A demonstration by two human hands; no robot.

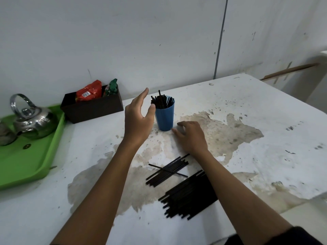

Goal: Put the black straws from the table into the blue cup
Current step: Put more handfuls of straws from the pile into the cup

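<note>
Cup [165, 117]: blue, upright, at the middle of the surface [247, 106], toward the far side. A cluster of straws [161, 101] already stands in it, tops above the rim.

Loose straws: two groups lie flat on the near part of the surface. The smaller bundle [167, 172] has one straw crossed over it; the larger pile [189, 195] lies nearer, partly under the right forearm.

Left hand [138, 117]: raised just left of the cup, fingers spread and straight, thumb beside the rim. It holds nothing.

Right hand [192, 137]: low over the surface just right of the cup base, fingers relaxed and extended. It holds nothing; contact with the surface cannot be confirmed.

Surroundings: a dark box [92, 106] with red and green packets stands far left; a metal kettle [30, 119] sits on a green tray [26, 163] at the left edge.

Assessment: the task is partly done, with many straws outstanding. Both hands appear to be between loads. The next move calls for reaching back to the near piles, gathering a bundle aligned lengthwise, and dropping it end-first into the cup without tipping it.
</note>
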